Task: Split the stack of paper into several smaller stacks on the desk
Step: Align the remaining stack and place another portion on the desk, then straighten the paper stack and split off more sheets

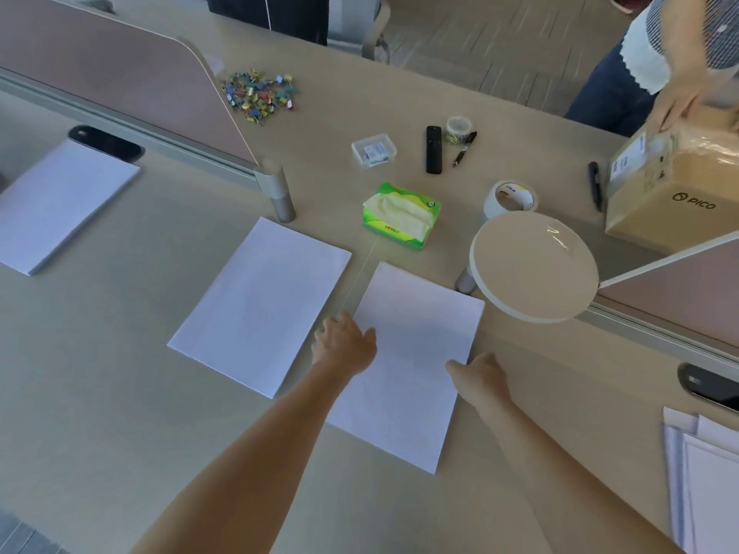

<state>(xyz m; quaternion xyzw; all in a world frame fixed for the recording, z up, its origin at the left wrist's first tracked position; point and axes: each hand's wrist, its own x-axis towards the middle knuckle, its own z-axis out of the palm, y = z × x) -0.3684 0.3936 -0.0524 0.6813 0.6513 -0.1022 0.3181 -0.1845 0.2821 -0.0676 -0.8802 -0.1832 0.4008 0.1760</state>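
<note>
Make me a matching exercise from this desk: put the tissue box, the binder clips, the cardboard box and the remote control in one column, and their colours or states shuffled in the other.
Column one:
1. tissue box
2. binder clips
3. cardboard box
4. remote control

Column two:
A. black, lying flat
B. brown, with a logo printed on its side
C. green, with a tissue sticking out
D. many colours, in a loose heap

Pairs: 1-C, 2-D, 3-B, 4-A

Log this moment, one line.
step: splitting paper | stacks: far stack, middle stack, near stack | left hand: near stack's left edge | right hand: its right edge | grip: unclear
</note>
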